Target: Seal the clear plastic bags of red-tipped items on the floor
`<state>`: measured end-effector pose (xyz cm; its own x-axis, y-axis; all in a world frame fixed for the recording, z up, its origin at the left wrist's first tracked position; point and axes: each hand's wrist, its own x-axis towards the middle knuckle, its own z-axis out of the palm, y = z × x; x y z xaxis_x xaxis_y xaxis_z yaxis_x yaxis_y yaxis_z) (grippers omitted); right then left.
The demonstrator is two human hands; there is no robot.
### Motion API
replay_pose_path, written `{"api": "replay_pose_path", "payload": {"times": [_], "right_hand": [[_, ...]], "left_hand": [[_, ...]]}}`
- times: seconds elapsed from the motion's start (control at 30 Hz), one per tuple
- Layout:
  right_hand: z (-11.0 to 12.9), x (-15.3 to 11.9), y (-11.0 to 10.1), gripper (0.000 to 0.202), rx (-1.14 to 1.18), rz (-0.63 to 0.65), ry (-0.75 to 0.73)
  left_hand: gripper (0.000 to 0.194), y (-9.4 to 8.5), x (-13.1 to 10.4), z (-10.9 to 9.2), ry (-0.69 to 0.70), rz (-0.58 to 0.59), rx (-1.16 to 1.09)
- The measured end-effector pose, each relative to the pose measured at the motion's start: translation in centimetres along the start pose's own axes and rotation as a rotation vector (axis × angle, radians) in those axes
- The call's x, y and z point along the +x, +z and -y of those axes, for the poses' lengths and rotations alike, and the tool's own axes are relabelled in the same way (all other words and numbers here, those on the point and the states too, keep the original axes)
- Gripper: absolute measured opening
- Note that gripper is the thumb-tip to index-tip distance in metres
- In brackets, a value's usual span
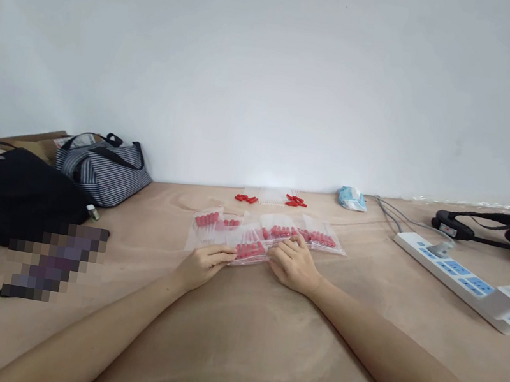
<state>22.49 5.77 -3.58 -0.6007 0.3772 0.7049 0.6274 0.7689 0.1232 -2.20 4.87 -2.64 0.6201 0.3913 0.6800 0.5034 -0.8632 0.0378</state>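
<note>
A clear plastic bag (247,239) with several red-ended pieces inside lies between my hands, near the table's middle. My left hand (201,265) pinches its left edge, fingers pressed together. At the bag's right edge my right hand (294,265) is closed, with curled fingers; the exact grip is partly hidden. More such bags lie just behind: one on the left (205,225) and one on the right (325,238). Farther back, loose red pieces (246,199) lie to the left of clear thin sticks (272,196), and more red pieces (296,201) lie to their right.
A white power strip (451,266) with plugs and cables stretches along the right, near a black headset (495,232). By the wall sits a blue-and-white packet (352,198). On the left stand a striped bag (112,175), a black bag (17,192) and a small bottle (93,212).
</note>
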Motion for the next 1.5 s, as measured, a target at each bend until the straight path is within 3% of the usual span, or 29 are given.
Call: {"api": "replay_pose_path", "payload": {"times": [0.2, 0.43, 0.7, 0.97, 1.17, 1.33, 1.5], "right_hand": [[-0.1, 0.2, 0.3, 0.021, -0.022, -0.027, -0.042], [-0.3, 0.2, 0.5, 0.021, -0.048, -0.049, -0.082], [-0.4, -0.1, 0.7, 0.021, -0.119, -0.049, -0.14], [-0.3, 0.5, 0.5, 0.02, -0.152, -0.083, -0.129], [0.2, 1.1, 1.0, 0.021, -0.146, -0.097, -0.118], [0.8, 1.6, 1.5, 0.021, -0.101, -0.093, -0.097], [1.1, 1.8, 1.6, 0.018, -0.079, -0.124, -0.092]], "left_hand": [[0.016, 0.3, 0.2, 0.6, -0.072, -0.015, -0.006], [0.015, 0.3, 0.3, 0.4, 0.113, -0.034, 0.232], [0.015, 0.1, 0.5, 0.8, 0.281, -0.06, 0.333], [0.014, -0.2, 0.8, 0.7, 0.279, -0.095, 0.302], [0.012, 0.7, 1.5, 0.2, 0.158, -0.063, 0.251], [0.012, 2.0, 2.5, -0.4, 0.202, -0.075, 0.242], [0.011, 2.2, 2.6, -0.5, 0.253, -0.093, 0.252]]}}
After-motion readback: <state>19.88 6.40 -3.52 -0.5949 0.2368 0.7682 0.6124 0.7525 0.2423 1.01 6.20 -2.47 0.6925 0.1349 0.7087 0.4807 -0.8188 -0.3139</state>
